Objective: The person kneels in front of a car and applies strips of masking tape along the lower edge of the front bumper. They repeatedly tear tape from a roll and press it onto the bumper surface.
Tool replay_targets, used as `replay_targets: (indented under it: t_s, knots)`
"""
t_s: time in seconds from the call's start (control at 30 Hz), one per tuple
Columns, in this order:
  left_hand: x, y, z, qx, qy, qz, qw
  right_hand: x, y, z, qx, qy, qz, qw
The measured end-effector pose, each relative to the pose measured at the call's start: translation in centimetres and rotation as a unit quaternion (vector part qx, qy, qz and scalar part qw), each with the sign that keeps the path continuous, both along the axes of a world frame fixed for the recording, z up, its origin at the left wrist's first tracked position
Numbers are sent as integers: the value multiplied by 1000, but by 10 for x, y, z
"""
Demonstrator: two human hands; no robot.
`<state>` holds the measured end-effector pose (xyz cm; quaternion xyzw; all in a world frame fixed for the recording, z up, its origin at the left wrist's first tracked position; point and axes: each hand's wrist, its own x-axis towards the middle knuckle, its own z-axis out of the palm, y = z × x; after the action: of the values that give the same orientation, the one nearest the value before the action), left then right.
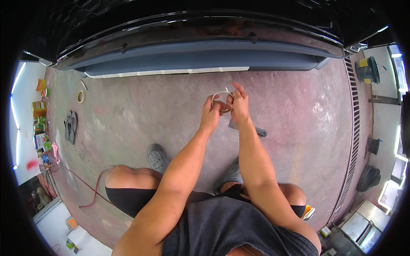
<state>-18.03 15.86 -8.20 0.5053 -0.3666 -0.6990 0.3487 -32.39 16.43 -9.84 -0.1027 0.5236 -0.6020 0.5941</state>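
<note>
A thin roll of masking tape (221, 92) is held up between my two hands, above the concrete floor. My left hand (210, 114) grips its left side, with fingers reaching into the ring. My right hand (240, 105) is closed at the ring's right side, its index finger pointing up and away; a short pale bit of tape sticks up there. Ahead of my hands is the grey lower part of a black car bumper (192, 54). Pale tape strips (171, 71) line its bottom edge from the left to right of centre.
Below my right hand a putty knife (261, 132) lies on the floor. Another tape roll (81, 96), a thin pale tool (83, 85) and slippers (71, 127) lie left, near cans (39, 109) and a red hose (95, 192). A drain grate (354, 123) and a bucket (368, 70) are right.
</note>
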Motion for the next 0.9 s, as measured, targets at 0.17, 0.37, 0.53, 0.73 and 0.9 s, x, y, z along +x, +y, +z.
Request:
replay_targets:
  t_s: [0.17, 0.37, 0.53, 0.73, 0.9]
  knots:
    - [26, -14, -1, 51, -5, 115, 992, 24, -7, 47, -54, 775, 4, 630]
    - [57, -11, -24, 43, -33, 196, 979, 72, -31, 57, 11, 826, 71, 559]
    - [89, -1, -57, 13, -27, 249, 968, 115, -36, 74, -70, 815, 167, 550]
    - [88, -9, -46, 13, -20, 251, 968, 24, -39, 117, -382, 761, 349, 391]
    - [81, -3, -21, 17, -32, 170, 985, -99, 40, 87, -196, 784, 435, 397]
